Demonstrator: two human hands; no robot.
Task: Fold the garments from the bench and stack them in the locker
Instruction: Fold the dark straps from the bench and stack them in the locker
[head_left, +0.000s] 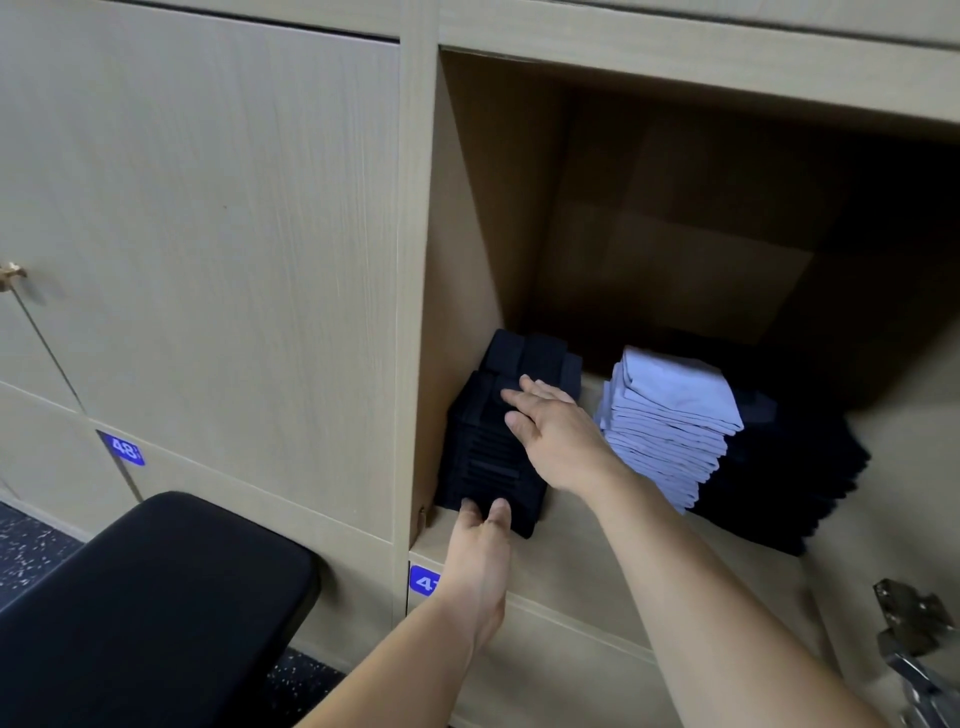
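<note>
The right hand (556, 436) lies flat, fingers spread, on the dark stack (488, 457) in the locker (467, 234). The left hand (480, 530), fingers straight, touches its front at 6 o'clock. The blue stack (670, 426) is at 3 o'clock. I think they are tidying the stack. Next, let go gently.

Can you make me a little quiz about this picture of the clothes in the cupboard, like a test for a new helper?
1. What colour is the middle pile in the locker? A) red B) light blue C) green
2. True or false: the right hand lies on top of the middle pile.
3. Fill in: the blue label on the closed door reads ____.
Key: 1 B; 2 false, it lies on the left dark pile; 3 48.
</note>
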